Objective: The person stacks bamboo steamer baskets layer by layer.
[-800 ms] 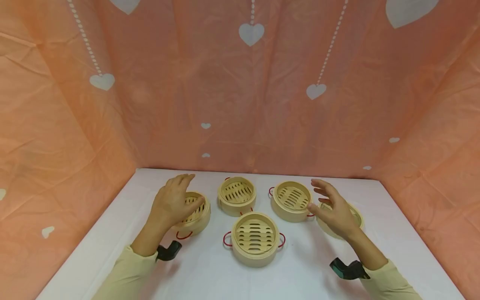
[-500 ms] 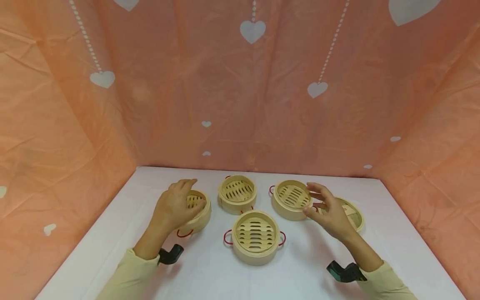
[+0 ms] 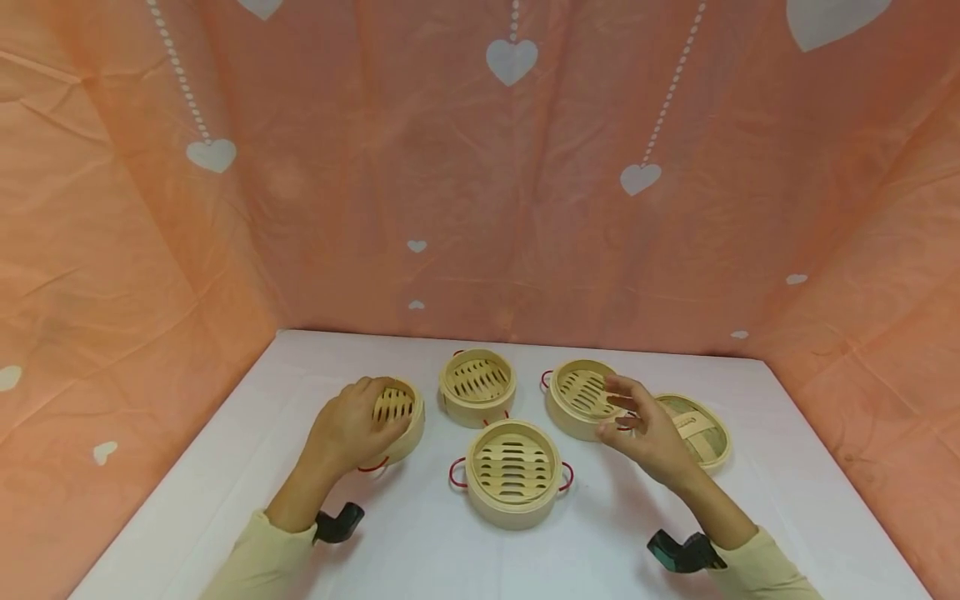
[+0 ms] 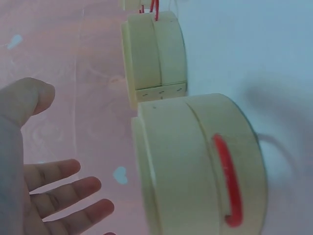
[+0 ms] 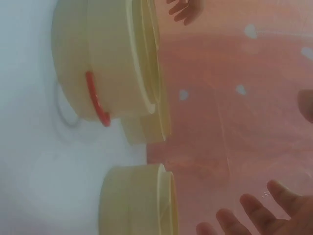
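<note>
My left hand [image 3: 345, 429] hovers over the left bamboo steamer basket [image 3: 403, 437], overlapping its near-left rim in the head view. The left wrist view shows that hand's fingers [image 4: 73, 193] spread and apart from the basket wall [image 4: 181, 161]. My right hand [image 3: 652, 437] is raised in front of the right rear steamer basket [image 3: 573, 418], fingers loosely bent around nothing. In the right wrist view its fingertips [image 5: 254, 210] stand apart from that basket [image 5: 137, 196]. Right of this hand lies a round woven bamboo steamer lid [image 3: 708, 433].
Another slatted steamer basket [image 3: 513, 510] with red handles sits front centre, and one more [image 3: 480, 410] stands behind it. All rest on a white table [image 3: 420, 550]. An orange curtain [image 3: 465, 183] with white hearts rises at the back and sides.
My right hand has moved left and slightly lower, from over the lid toward the right rear basket, uncovering the lid. My left hand has lowered slightly over the left basket.
</note>
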Motion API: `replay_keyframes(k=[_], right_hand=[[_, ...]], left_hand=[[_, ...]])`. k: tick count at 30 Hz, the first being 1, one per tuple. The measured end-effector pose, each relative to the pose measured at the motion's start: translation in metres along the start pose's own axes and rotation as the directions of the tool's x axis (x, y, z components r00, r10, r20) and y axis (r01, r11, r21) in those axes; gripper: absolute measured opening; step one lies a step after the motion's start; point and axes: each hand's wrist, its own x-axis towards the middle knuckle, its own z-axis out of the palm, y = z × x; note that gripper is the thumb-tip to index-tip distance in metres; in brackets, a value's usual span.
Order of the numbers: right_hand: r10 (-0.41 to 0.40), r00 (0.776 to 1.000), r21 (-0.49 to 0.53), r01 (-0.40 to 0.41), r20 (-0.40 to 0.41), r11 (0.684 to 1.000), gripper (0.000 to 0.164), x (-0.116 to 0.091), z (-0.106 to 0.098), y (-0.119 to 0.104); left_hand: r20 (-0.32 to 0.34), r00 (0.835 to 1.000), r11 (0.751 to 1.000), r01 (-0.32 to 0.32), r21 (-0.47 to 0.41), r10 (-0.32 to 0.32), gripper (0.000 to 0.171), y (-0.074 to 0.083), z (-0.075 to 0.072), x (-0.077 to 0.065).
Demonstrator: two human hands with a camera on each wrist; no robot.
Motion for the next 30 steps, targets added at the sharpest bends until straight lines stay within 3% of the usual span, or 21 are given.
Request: replay_keyframes(k=[6, 14, 30], right_hand=[[-0.001, 0.999, 0.022, 0.0, 0.044, 1.0, 0.061, -0.003, 0.007, 0.007], [0.015, 0.995, 0.087, -0.023, 0.094, 0.996, 0.066, -0.006, 0.015, 0.012], [0.013, 0.98, 0.174, -0.048, 0.197, 0.984, 0.071, -0.013, 0.038, 0.025]], left_hand=[[0.005, 1.0, 0.998, -0.013, -0.058, 0.013, 0.055, -0.004, 0.007, -0.006], [-0.031, 0.998, 0.998, -0.059, -0.028, 0.059, 0.048, -0.007, 0.017, -0.011], [-0.068, 0.987, 0.987, -0.151, -0.058, 0.147, 0.037, -0.014, 0.029, -0.014]])
